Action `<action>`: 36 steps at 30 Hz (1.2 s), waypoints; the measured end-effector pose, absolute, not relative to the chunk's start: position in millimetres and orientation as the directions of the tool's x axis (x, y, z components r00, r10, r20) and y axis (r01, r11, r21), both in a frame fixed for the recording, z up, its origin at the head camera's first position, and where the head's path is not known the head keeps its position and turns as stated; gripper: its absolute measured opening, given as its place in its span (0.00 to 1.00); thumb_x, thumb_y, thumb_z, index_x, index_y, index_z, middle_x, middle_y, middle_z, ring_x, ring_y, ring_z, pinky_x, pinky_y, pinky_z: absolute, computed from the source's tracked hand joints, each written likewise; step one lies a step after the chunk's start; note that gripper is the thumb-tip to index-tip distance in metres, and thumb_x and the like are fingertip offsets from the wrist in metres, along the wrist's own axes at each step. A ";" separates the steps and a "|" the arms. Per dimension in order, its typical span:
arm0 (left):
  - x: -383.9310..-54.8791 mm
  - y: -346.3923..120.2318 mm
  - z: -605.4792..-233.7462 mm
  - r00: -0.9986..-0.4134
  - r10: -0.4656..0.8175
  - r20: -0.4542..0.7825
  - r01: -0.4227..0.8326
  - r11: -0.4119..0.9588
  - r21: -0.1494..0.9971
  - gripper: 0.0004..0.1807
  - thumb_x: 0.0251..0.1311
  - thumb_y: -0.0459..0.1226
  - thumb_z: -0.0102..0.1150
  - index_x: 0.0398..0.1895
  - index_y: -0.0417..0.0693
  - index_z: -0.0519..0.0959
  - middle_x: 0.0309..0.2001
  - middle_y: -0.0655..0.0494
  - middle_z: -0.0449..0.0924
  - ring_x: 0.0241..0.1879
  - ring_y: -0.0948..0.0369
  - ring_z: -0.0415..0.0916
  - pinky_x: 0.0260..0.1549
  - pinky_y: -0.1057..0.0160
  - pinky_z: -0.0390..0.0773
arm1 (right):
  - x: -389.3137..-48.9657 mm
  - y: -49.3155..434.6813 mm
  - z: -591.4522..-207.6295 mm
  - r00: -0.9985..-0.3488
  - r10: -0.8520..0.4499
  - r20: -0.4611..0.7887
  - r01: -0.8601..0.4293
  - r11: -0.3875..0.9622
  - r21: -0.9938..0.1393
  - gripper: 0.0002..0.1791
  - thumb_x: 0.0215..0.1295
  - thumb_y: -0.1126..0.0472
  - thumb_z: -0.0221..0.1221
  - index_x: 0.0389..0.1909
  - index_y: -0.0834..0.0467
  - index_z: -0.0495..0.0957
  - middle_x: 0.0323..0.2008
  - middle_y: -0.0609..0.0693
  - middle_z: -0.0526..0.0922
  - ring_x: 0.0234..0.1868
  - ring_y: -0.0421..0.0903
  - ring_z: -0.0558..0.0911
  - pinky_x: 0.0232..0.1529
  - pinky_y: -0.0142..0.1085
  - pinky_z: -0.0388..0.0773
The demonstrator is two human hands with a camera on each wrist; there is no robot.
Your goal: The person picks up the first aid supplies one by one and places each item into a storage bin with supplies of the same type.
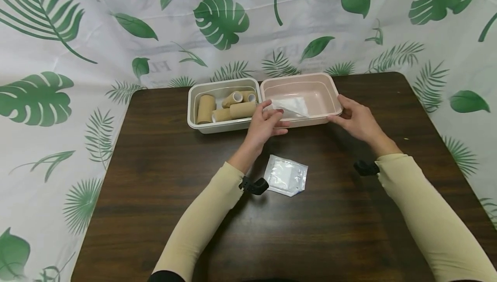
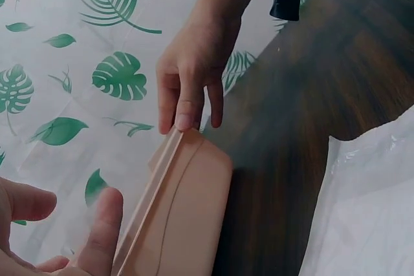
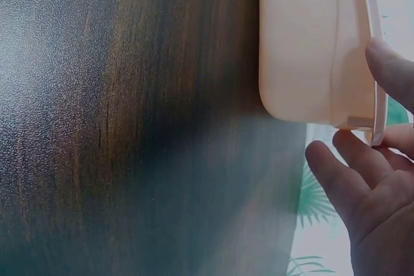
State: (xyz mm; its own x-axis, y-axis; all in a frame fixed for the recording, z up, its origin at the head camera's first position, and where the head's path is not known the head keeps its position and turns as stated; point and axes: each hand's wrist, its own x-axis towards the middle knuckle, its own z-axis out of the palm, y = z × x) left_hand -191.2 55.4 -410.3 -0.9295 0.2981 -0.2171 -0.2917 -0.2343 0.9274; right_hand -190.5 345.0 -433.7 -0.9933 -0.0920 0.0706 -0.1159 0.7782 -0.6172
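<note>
A pink plastic bin (image 1: 322,96) stands at the back of the table with a thin white packet (image 1: 295,106) inside it. My right hand (image 1: 359,120) grips the bin's right end, thumb on the near rim and fingers around the corner; the right wrist view shows this hand (image 3: 388,185) at the bin's edge (image 3: 317,50). Over the bin's near left corner is my left hand (image 1: 265,125), its fingers spread and slightly bent. In the left wrist view the left thumb and finger (image 2: 107,231) are apart, with nothing between them.
Left of the pink bin, against it, a white bin (image 1: 199,128) holds several cardboard tubes (image 1: 206,108). Another clear-and-white packet (image 1: 286,175) lies on the brown table (image 1: 163,178), right of my left wrist. A leaf-patterned sheet (image 1: 171,40) hangs behind.
</note>
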 end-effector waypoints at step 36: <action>-136.1 30.5 -455.5 -0.656 0.754 -0.048 0.675 0.613 0.410 0.26 0.59 0.48 0.62 0.61 0.56 0.73 0.58 0.54 0.70 0.57 0.55 0.67 0.49 0.54 0.73 | -192.0 346.4 -433.6 -0.997 -0.072 0.039 -0.080 0.771 -0.632 0.46 0.60 0.50 0.65 0.72 0.63 0.53 0.71 0.62 0.56 0.64 0.62 0.68 0.57 0.53 0.68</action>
State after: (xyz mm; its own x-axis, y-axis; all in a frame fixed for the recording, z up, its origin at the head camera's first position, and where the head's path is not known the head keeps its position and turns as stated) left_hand -136.1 30.5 -455.5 -0.6556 0.7536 -0.0481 0.6750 0.6134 0.4101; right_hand -192.0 346.4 -433.6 -0.9966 -0.0721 0.0390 -0.0805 0.7711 -0.6316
